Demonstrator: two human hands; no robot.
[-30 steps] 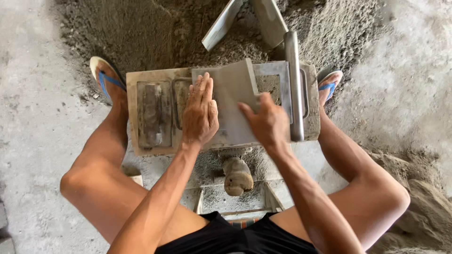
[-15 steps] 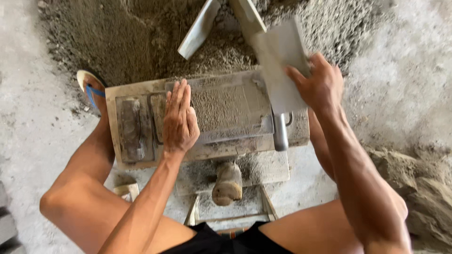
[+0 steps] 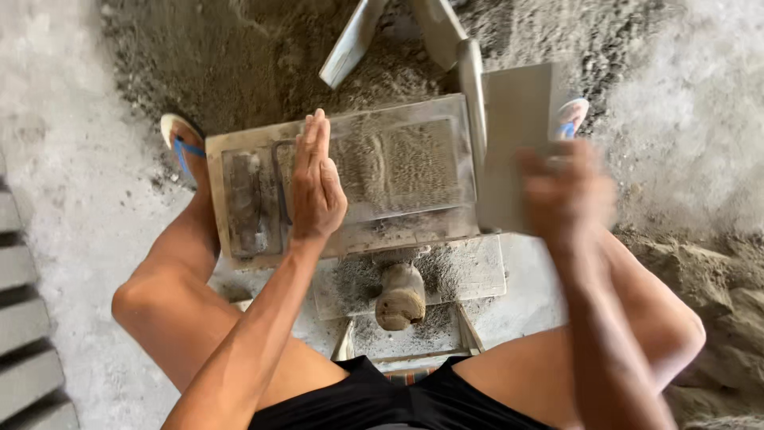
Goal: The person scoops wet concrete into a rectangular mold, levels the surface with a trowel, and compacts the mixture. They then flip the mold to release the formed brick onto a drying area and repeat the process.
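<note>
Nearest the camera are the person's black shorts (image 3: pixel 382 398) and bare thighs, spread to either side of a low stand. Just beyond the shorts a rounded, dusty wooden handle (image 3: pixel 400 296) sticks out over a grey slab (image 3: pixel 469 271) sprinkled with loose grit.

Further out lies the mould (image 3: pixel 350 179), a flat rectangular frame packed with damp grey mix. The left hand (image 3: pixel 317 187) rests flat on it, fingers straight and together, closed on nothing; it lies between the filled middle and a narrow dark pocket (image 3: pixel 251 203) at the mould's left end. The right hand (image 3: pixel 567 191) is blurred by motion, and its grip is closed on a flat grey plate (image 3: pixel 513 119), held upright just beside the mould's right edge. A metal bar (image 3: pixel 473 95) stands along that edge, between plate and mould.

On either side, a foot in a blue-strapped sandal (image 3: pixel 181 143) stands on the floor. Beyond everything is a heap of dark sand (image 3: pixel 255 56) with two pale boards (image 3: pixel 354 40) stuck in it. Grey blocks (image 3: pixel 28 334) lie at the far left.
</note>
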